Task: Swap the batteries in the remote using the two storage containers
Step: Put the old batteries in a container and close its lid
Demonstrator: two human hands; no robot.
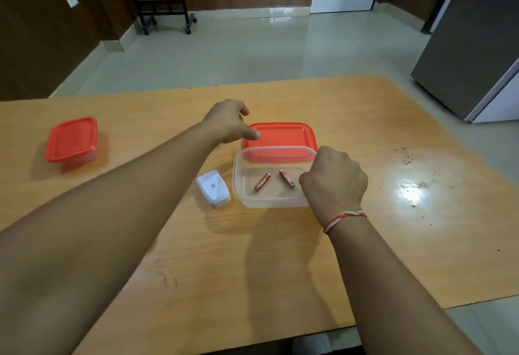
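An open clear container (247, 200) stands mid-table with two red batteries (262, 182) (287, 178) lying on its floor. Its red lid (280, 137) lies flat just behind it. My left hand (229, 121) hovers at the lid's left corner, thumb tip touching the lid and fingers loosely curled above it. My right hand (334, 179) is curled over the container's right rim and grips it, with the fingers hidden. A white remote (213, 187) lies back-up just left of the container. A second container (71, 141), closed with a red lid, stands at the far left.
The wooden table (252, 256) has dark specks and a glare spot (411, 192) on its right side. Beyond the far edge is tiled floor, with a grey fridge (471, 46) at the right and a black wheeled rack (165, 15) at the back.
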